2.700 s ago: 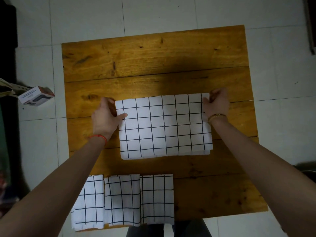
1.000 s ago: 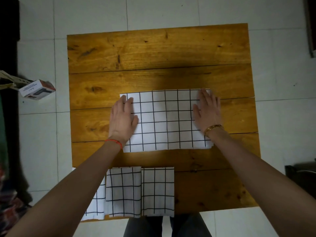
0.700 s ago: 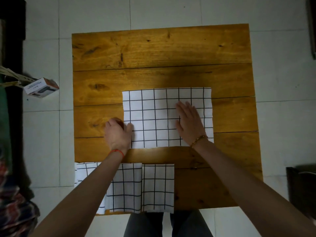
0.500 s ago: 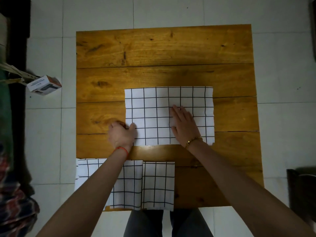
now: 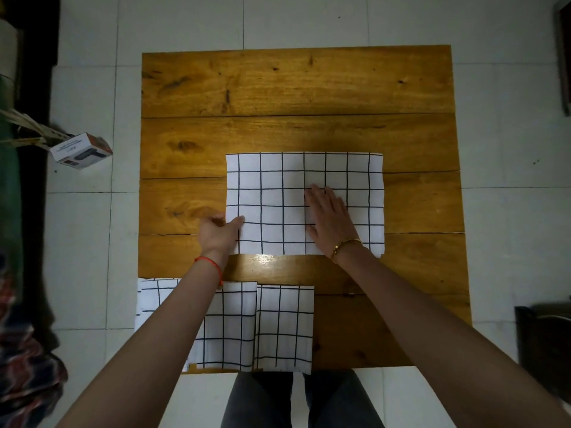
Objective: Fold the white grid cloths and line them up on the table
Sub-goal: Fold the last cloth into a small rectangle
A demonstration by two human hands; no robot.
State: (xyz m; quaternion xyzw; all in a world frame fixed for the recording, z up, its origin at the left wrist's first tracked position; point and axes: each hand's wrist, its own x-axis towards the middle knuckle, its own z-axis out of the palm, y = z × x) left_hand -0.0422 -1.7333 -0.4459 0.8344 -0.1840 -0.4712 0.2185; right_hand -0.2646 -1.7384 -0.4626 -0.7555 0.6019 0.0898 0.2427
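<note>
A half-folded white grid cloth (image 5: 278,186) lies flat in the middle of the wooden table (image 5: 293,84). My right hand (image 5: 329,222) presses flat on the cloth's middle with straight fingers. My left hand (image 5: 219,234) pinches the cloth's lower left edge, thumb on top and fingers tucked under it. Three folded grid cloths sit side by side along the near edge: the left one (image 5: 154,301) partly hidden by my left forearm, the middle one (image 5: 234,329), and the right one (image 5: 284,329).
A small white and orange box (image 5: 80,151) lies on the tiled floor left of the table. A dark object (image 5: 543,338) stands at the lower right. Patterned fabric (image 5: 24,366) shows at the lower left.
Both hands left the cloth's far corners and smoothed it. My right hand slid to the cloth's middle; my left hand dropped to the lower left edge and took hold of it.
</note>
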